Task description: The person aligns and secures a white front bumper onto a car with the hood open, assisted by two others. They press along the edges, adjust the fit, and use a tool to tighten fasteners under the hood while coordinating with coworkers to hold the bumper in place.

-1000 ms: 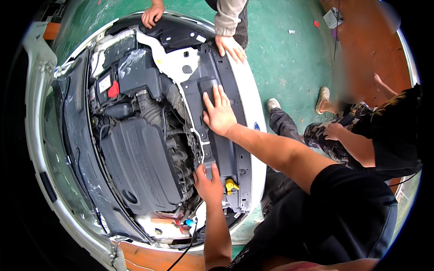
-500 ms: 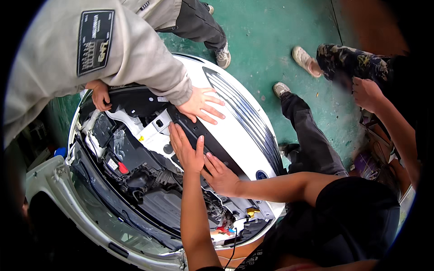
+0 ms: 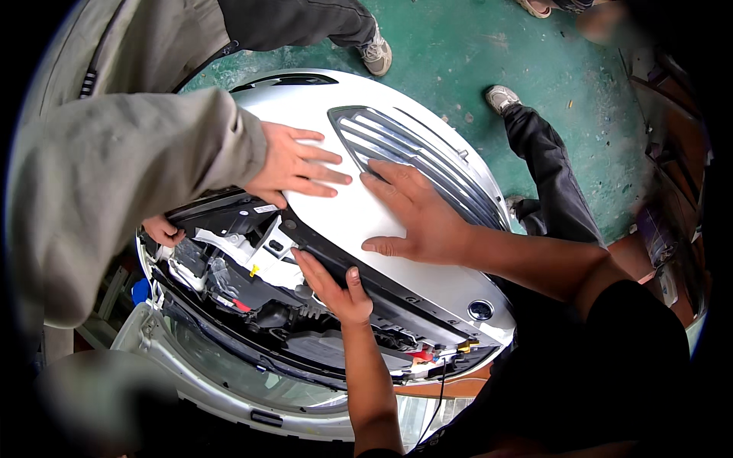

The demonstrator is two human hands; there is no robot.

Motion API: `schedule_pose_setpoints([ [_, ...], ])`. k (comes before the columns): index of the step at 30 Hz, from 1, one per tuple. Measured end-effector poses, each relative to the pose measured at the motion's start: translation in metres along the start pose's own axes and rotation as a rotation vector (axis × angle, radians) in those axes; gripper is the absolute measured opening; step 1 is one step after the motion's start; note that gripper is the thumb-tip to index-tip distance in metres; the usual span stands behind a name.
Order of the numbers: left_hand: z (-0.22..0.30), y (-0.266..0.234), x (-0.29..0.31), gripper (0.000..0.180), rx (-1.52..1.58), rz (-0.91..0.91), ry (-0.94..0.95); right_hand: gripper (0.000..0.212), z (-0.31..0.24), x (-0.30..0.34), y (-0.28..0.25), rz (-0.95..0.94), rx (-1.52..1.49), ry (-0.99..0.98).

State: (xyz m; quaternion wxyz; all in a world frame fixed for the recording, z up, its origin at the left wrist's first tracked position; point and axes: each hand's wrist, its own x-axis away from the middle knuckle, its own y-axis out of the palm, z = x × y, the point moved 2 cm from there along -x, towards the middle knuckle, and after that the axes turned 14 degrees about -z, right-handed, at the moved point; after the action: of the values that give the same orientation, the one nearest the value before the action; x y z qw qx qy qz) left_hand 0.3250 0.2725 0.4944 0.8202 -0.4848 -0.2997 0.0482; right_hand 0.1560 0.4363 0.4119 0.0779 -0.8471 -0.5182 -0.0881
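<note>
My left hand (image 3: pixel 340 294) is open, its fingers laid along the edge of the black trim strip (image 3: pixel 393 286) that borders the engine bay. My right hand (image 3: pixel 427 217) is spread, palm down, over the white front panel of a car (image 3: pixel 328 145), with its fingertips near the slatted grille (image 3: pixel 427 160). Whether that palm presses on the panel, I cannot tell. A co-worker's hand (image 3: pixel 298 164) lies spread on the same panel, to the left of mine. The co-worker's other hand (image 3: pixel 163 230) is curled at the far left edge of the engine bay (image 3: pixel 282 305).
A pale curved metal frame (image 3: pixel 145 328) rises at the lower left. A thin black cable (image 3: pixel 439 401) hangs at the front right corner. On the green floor (image 3: pixel 458 46) are a co-worker's shoe (image 3: pixel 374 52) and a dark-trousered leg (image 3: pixel 538 145). Boxes (image 3: pixel 657 237) stand at the right.
My right hand has moved from the black strip, beside my left, up onto the white panel. My left hand stays at the strip. The view has shifted, and a person at the right has mostly left it.
</note>
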Motion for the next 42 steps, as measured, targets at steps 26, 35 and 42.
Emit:
schedule_pose_setpoints([
  [26,-0.009,-0.006,0.004,0.091,-0.081,0.003,-0.073,0.088,-0.003,-0.254,0.013,-0.190,0.328,-0.223],
  [35,-0.008,-0.008,-0.004,0.090,-0.036,0.022,-0.062,0.078,-0.045,-0.412,0.043,-0.410,0.349,-0.258],
  [42,-0.007,-0.007,0.003,0.088,-0.063,0.020,-0.084,0.061,0.009,-0.300,0.006,-0.335,0.266,-0.422],
])
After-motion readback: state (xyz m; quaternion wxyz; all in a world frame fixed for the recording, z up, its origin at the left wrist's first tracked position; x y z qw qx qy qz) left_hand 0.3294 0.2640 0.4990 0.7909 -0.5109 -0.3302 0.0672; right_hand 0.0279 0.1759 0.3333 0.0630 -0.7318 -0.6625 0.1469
